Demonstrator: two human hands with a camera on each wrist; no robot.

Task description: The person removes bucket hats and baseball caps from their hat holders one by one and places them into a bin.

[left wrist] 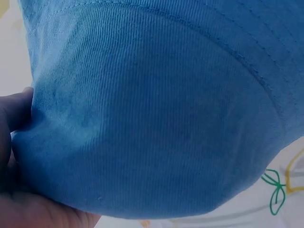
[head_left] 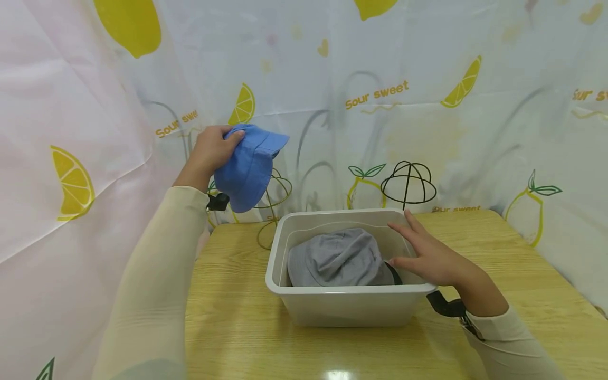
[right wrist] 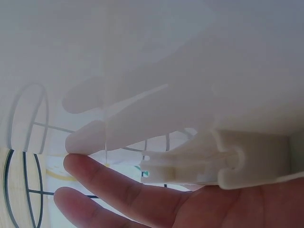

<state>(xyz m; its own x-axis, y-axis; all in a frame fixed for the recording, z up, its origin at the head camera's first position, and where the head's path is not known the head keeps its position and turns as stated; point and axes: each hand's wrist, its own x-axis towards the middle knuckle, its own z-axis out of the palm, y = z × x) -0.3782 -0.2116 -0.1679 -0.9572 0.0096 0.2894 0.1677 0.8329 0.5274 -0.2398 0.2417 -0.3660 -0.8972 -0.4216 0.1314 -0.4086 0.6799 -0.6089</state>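
Note:
My left hand (head_left: 211, 150) grips a blue hat (head_left: 247, 169) by its crown, raised to the left of a white plastic bin (head_left: 349, 306). In the left wrist view the hat's ribbed cloth (left wrist: 152, 118) fills most of the picture, with the thumb and fingers at its left edge. Inside the bin lies a grey hat (head_left: 339, 258), with a black band or edge (head_left: 393, 273) showing at its right. My right hand (head_left: 434, 258) is at the bin's right rim with fingers spread and extended. The right wrist view shows those fingers (right wrist: 137, 194) beside the glossy bin wall, holding nothing.
A gold wire hat stand (head_left: 290, 186) is partly hidden behind the blue hat. Behind the bin rises a black wire hat stand (head_left: 407, 182). The wooden table (head_left: 228, 316) ends at a lemon-print curtain (head_left: 309, 68), which also hangs along both sides.

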